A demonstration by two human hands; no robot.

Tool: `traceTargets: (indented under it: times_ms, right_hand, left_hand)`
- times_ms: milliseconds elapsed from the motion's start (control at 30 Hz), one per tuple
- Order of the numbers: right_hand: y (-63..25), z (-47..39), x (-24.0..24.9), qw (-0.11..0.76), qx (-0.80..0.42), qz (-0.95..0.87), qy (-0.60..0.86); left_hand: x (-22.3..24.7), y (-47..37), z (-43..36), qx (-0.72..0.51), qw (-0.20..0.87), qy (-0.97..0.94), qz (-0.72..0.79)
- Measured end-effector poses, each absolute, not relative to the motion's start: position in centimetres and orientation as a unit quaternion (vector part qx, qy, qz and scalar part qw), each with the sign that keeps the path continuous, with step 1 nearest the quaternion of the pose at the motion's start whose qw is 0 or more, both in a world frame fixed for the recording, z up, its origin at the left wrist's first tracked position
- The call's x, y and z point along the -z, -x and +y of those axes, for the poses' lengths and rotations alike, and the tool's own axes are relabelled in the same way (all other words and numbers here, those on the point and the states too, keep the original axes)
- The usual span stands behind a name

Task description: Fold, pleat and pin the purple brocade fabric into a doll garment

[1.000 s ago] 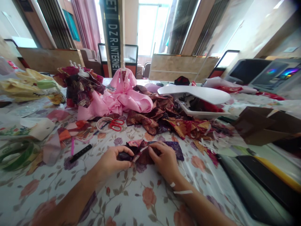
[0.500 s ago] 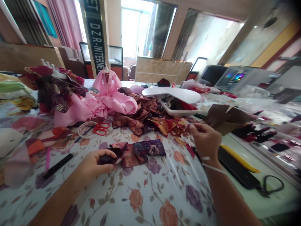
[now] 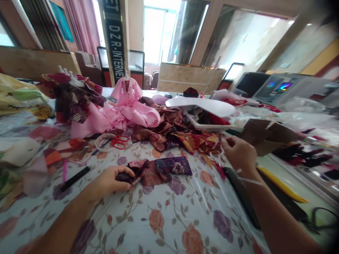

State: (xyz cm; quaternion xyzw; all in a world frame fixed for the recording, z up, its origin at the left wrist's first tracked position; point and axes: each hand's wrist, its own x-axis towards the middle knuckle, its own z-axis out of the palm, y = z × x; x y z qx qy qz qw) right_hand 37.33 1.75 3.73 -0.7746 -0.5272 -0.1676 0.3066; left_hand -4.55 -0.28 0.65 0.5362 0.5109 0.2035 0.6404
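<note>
My left hand (image 3: 109, 181) is closed on the left end of a folded patterned fabric piece (image 3: 159, 172), brown-red with a dark purple floral end. The fabric lies on the flowered tablecloth (image 3: 127, 218), its right end loose. Farther right, my right hand (image 3: 239, 151) is raised beside a pile of red and gold scraps (image 3: 202, 143). Its fingers are pinched together, and what they hold, if anything, is too small and blurred to name. White bits lie just below that hand. Red-handled scissors (image 3: 120, 141) and a white ring (image 3: 102, 144) rest beyond my left hand.
A doll form in a pink robe (image 3: 127, 91) stands at the back, left of a white tray (image 3: 203, 125). A dark-dressed form (image 3: 74, 95) is behind left. A black bar (image 3: 75, 179) lies left; a brown box (image 3: 267, 135) and yellow object (image 3: 283, 185) are right.
The whole view has shifted, so the scene sits a little farther right. My left hand keeps its grip on the fabric, and my right hand stays pinched near the scraps.
</note>
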Motion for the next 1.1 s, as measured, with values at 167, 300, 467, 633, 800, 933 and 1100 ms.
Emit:
traceTargets:
  times_ms: [167,300,467,633,800,933,1100]
  right_hand:
    - [-24.2,-1.1,-3.6,0.318,-0.086,-0.795,0.509]
    - [-17.4,-1.3,-3.0,0.277,-0.181,-0.882,0.335]
    - [-15.4,0.9,-0.5,0.288,-0.226,-0.879,0.307]
    - [-15.7,0.8,1.0,0.291,-0.25,-0.862,0.33]
    - [-15.8,0.6,1.2,0.286,-0.265,-0.859,0.331]
    - [-15.7,0.7,1.3,0.288,-0.271,-0.855,0.335]
    - [-15.6,0.7,1.4,0.293,-0.273,-0.849,0.344]
  left_hand:
    - [-0.3,5.6,0.3,-0.188,0.661,-0.526,0.5]
    - [0.0,6.1,0.7,-0.203,0.637,-0.548,0.502]
    - [0.1,6.1,0.9,-0.198,0.628,-0.558,0.505]
    - [0.3,6.1,0.9,-0.196,0.632,-0.557,0.502]
    - [0.4,6.2,0.9,-0.205,0.631,-0.555,0.501]
    - [0.3,6.2,0.9,-0.21,0.639,-0.545,0.5]
    - [0.2,6.0,0.8,-0.213,0.642,-0.538,0.503]
